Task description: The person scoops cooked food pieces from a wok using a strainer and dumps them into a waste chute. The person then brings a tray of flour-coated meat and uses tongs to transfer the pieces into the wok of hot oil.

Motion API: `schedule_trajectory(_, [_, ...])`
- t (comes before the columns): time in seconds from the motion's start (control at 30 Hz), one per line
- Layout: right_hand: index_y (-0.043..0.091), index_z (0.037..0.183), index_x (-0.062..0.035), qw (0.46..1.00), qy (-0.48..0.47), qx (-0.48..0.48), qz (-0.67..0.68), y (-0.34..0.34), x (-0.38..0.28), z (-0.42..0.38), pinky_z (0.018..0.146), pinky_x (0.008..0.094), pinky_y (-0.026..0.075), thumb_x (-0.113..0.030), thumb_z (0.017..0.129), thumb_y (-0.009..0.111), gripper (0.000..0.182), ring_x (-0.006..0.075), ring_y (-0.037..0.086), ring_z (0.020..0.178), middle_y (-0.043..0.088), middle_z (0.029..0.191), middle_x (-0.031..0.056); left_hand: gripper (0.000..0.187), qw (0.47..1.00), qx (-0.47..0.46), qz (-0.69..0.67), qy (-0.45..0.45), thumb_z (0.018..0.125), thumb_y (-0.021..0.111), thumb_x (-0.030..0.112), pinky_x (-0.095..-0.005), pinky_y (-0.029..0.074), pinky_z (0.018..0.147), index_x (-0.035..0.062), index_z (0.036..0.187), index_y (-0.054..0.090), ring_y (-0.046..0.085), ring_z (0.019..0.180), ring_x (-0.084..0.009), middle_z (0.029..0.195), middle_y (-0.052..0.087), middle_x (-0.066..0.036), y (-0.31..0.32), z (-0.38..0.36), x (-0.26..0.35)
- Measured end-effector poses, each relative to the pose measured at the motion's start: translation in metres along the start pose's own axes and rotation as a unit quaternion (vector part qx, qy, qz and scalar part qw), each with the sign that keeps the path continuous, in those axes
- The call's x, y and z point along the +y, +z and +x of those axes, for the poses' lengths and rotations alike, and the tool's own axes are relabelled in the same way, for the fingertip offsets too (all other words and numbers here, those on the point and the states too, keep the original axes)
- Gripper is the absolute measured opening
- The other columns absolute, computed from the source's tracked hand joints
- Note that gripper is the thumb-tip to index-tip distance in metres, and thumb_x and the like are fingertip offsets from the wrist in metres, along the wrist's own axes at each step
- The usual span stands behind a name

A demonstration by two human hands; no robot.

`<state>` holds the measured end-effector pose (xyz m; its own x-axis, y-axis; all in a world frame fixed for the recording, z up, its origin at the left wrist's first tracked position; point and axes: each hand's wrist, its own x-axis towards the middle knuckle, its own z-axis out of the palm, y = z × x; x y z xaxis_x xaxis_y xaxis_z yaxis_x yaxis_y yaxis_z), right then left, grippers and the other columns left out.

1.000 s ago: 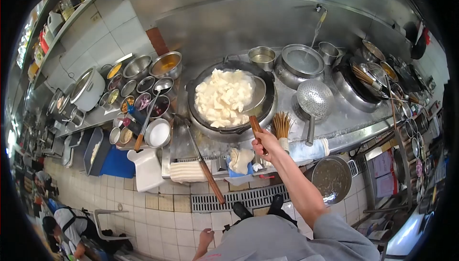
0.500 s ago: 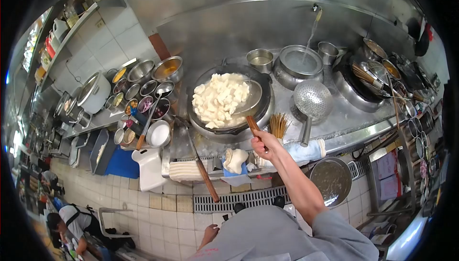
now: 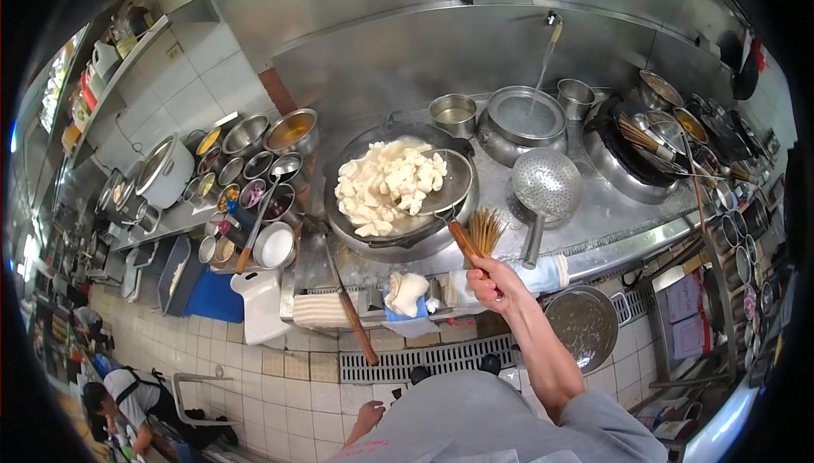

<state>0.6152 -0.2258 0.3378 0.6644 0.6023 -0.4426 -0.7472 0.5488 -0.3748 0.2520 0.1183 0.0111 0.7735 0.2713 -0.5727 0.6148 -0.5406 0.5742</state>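
One right hand (image 3: pixel 496 285): closed firmly around the end of a wooden handle, between four and five o'clock from the wok I was watching.
Mesh strainer (image 3: pixel 454 176): held in that grip, its round head lay inside the wok's three o'clock side, against the heap.
Wok (image 3: pixel 432 238): seated on the steel counter (image 3: pixel 623 224), loaded with pale, irregular pieces (image 3: pixel 381 187) in cloudy liquid.
Left hand (image 3: pixel 369 413): low at six o'clock, beside the grey shirt (image 3: pixel 475 416) and apart from the tools; I could not tell whether its fingers were spread or pressed together.
Bristle brush (image 3: pixel 486 230): just beside the strainer's handle, at four o'clock from the wok.
Perforated ladle (image 3: pixel 547 185): on the counter at three o'clock, its handle toward me.
Running water (image 3: pixel 549 54): fell into a wide pot (image 3: pixel 524 115) at two o'clock.
Small bowls (image 3: pixel 254 192): clustered at nine o'clock, some holding colored ingredients.
Folded cloth (image 3: pixel 407 293): at six o'clock, on the counter's near edge.
Co-worker (image 3: pixel 136 404): bent forward at eight o'clock, well apart from both hands.
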Motion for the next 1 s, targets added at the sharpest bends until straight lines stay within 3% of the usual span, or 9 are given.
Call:
schedule_trajectory(0.3, [0.043, 0.099, -0.0160, 0.998, 0.003, -0.033, 0.053, -0.005, -0.008, -0.026, 0.027, 0.0180, 0.022, -0.016, 0.098, 0.045, 0.002, 0.0031, 0.031, 0.039, 0.042, 0.067, 0.0000, 0.034, 0.996, -0.027, 0.064, 0.052, 0.077, 0.063, 0.029, -0.0380, 0.052, 0.080, 0.0085, 0.103, 0.069, 0.066, 0.089, -0.0340, 0.093, 0.068, -0.020, 0.005, 0.004, -0.012])
schedule_trajectory(0.53, [0.046, 0.104, -0.0168, 0.993, -0.061, -0.038, 0.096, -0.036, -0.020, -0.071, 0.025, 0.0175, 0.024, -0.018, 0.099, 0.044, 0.006, 0.0027, 0.031, 0.038, 0.042, 0.067, 0.0002, 0.033, 0.997, -0.040, 0.061, -0.011, 0.078, 0.065, 0.028, -0.0375, 0.051, 0.080, 0.0069, 0.103, 0.069, 0.066, 0.089, -0.0330, 0.095, 0.068, -0.021, -0.009, -0.010, 0.039])
schedule_trajectory(0.63, [0.049, 0.107, -0.0170, 0.989, -0.110, -0.022, 0.092, -0.044, -0.029, -0.104, 0.025, 0.0167, 0.024, -0.019, 0.099, 0.043, 0.010, 0.0023, 0.030, 0.037, 0.040, 0.066, -0.0008, 0.033, 0.997, -0.060, 0.035, -0.030, 0.078, 0.067, 0.028, -0.0367, 0.051, 0.080, 0.0064, 0.103, 0.069, 0.066, 0.090, -0.0326, 0.095, 0.068, -0.021, 0.000, 0.004, 0.027])
schedule_trajectory(0.7, [0.050, 0.107, -0.0177, 0.986, -0.141, 0.011, 0.088, -0.062, -0.036, -0.119, 0.026, 0.0169, 0.024, -0.020, 0.099, 0.044, 0.010, 0.0023, 0.030, 0.037, 0.039, 0.065, -0.0015, 0.034, 0.994, -0.095, 0.047, 0.003, 0.077, 0.068, 0.028, -0.0365, 0.050, 0.080, 0.0062, 0.103, 0.069, 0.066, 0.091, -0.0325, 0.095, 0.068, -0.020, 0.019, 0.023, -0.018])
schedule_trajectory(0.8, [0.045, 0.111, -0.0197, 0.978, -0.192, 0.076, 0.027, -0.071, -0.053, -0.141, 0.025, 0.0179, 0.023, -0.020, 0.098, 0.046, 0.013, 0.0024, 0.029, 0.037, 0.041, 0.065, -0.0013, 0.036, 0.994, -0.101, 0.033, -0.008, 0.078, 0.067, 0.029, -0.0370, 0.050, 0.080, 0.0044, 0.104, 0.067, 0.065, 0.093, -0.0330, 0.096, 0.068, -0.020, 0.032, 0.020, -0.025])
schedule_trajectory(0.9, [0.043, 0.114, -0.0157, 0.953, -0.234, 0.191, -0.012, -0.073, -0.068, -0.149, 0.027, 0.0188, 0.020, -0.011, 0.094, 0.049, 0.021, 0.0034, 0.031, 0.038, 0.042, 0.067, 0.0006, 0.039, 0.985, -0.116, 0.101, -0.077, 0.078, 0.065, 0.031, -0.0371, 0.050, 0.081, 0.0034, 0.106, 0.067, 0.065, 0.093, -0.0323, 0.096, 0.068, -0.021, 0.046, 0.028, -0.014])
schedule_trajectory(1.0, [0.042, 0.112, -0.0122, 0.934, -0.244, 0.252, -0.066, -0.081, -0.081, -0.150, 0.028, 0.0206, 0.020, -0.008, 0.092, 0.050, 0.022, 0.0044, 0.031, 0.037, 0.043, 0.066, 0.0013, 0.037, 0.983, -0.138, 0.114, -0.031, 0.080, 0.064, 0.031, -0.0375, 0.050, 0.081, 0.0050, 0.106, 0.067, 0.065, 0.094, -0.0327, 0.095, 0.067, -0.022, 0.028, 0.008, 0.034])
